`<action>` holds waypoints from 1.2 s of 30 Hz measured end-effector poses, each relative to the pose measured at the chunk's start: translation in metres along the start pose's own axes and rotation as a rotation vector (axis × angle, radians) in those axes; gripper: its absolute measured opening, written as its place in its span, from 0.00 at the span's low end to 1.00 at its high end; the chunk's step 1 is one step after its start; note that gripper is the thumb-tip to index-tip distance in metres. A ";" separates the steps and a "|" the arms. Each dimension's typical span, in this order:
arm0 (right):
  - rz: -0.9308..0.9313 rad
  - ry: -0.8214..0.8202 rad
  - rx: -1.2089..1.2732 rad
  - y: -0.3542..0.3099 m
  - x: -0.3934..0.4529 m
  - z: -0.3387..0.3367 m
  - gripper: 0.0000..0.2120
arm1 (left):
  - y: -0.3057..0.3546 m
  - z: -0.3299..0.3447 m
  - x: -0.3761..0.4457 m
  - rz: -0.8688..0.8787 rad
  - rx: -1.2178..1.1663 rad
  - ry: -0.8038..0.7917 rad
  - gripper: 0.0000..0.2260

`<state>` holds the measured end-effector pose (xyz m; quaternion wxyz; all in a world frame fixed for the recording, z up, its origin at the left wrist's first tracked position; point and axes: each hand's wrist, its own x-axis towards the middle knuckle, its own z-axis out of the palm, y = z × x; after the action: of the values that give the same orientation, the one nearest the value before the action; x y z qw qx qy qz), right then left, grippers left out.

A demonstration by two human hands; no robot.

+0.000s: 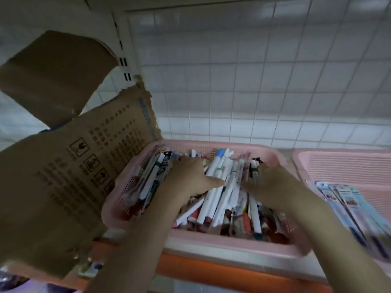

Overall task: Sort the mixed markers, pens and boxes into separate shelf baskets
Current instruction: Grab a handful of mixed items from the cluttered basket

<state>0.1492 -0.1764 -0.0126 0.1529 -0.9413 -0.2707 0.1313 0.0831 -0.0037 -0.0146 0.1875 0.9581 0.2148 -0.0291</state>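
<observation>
A pink mesh basket [213,144] on the shelf is heaped with mixed white markers [218,185], pens and small boxes. Both my hands are down in the heap. My left hand [190,176] lies palm-down over the left-middle of the pile, its thumb pointing right across a white marker. My right hand [268,182] presses on the right side of the pile, with its fingers spread among the markers. Neither hand clearly grips anything; the fingertips are partly buried. Black packaged pens [156,182] lie along the basket's left wall.
A torn cardboard box [63,166] with raised flaps stands tight against the basket's left. A second pink basket [347,163] at right holds flat blister packs of pens [355,210]. The orange shelf edge [211,269] runs below; the white grid back panel [254,81] is behind.
</observation>
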 end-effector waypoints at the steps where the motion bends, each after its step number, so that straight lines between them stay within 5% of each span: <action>1: -0.007 -0.041 -0.008 -0.002 -0.001 0.001 0.21 | 0.001 -0.001 0.004 0.019 0.031 0.015 0.31; 7: 0.030 -0.156 0.001 -0.011 -0.009 0.011 0.26 | 0.016 0.000 0.028 0.140 0.007 -0.043 0.40; 11: 0.090 -0.112 -0.102 -0.014 -0.011 0.025 0.51 | 0.016 -0.001 0.032 0.127 -0.014 -0.057 0.36; 17: 0.120 -0.021 -0.091 -0.016 -0.001 0.027 0.33 | 0.007 -0.003 0.012 0.108 0.060 0.029 0.18; 19: 0.144 0.053 -0.084 -0.019 0.002 0.030 0.35 | 0.006 -0.001 0.006 0.119 0.092 0.072 0.13; 23: 0.181 0.141 -0.095 -0.017 0.007 0.031 0.34 | 0.001 0.007 -0.001 0.083 0.110 0.115 0.15; 27: 0.135 0.222 -0.095 -0.013 0.008 0.026 0.18 | -0.003 0.016 -0.004 0.082 0.237 0.114 0.25; 36: 0.172 0.028 -0.157 -0.023 0.019 0.019 0.34 | -0.002 0.011 -0.001 0.122 0.059 0.175 0.13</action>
<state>0.1480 -0.1430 -0.0248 0.0707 -0.9719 -0.1963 0.1092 0.0813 -0.0066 -0.0249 0.1410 0.9734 0.1706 0.0600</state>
